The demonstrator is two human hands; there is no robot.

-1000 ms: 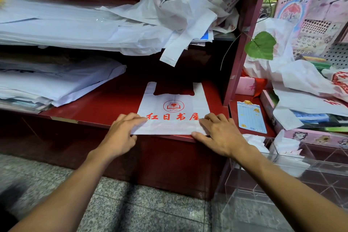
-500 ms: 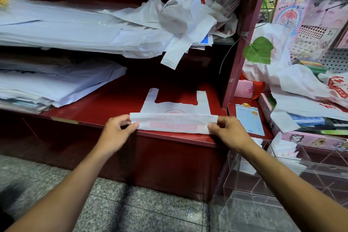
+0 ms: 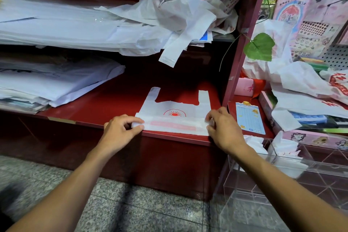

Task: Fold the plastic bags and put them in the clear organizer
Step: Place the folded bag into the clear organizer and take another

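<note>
A white plastic bag with a red sun logo lies flat at the front edge of the red shelf. Its bottom strip is folded up over the lower print. My left hand pinches the fold's left end between thumb and fingers. My right hand pinches the right end. The clear organizer stands low at the right, with several folded white bags in its compartments.
A heap of loose white bags fills the upper shelf, one handle hanging down. Stacked flat bags lie at the left. More crumpled bags, a blue card and pink boxes sit to the right of the red post. Grey speckled floor below.
A second ago the bag lay unfolded under both hands. Both hands lifted its bottom edge and folded it up over the red characters; they now pinch the fold's ends.
</note>
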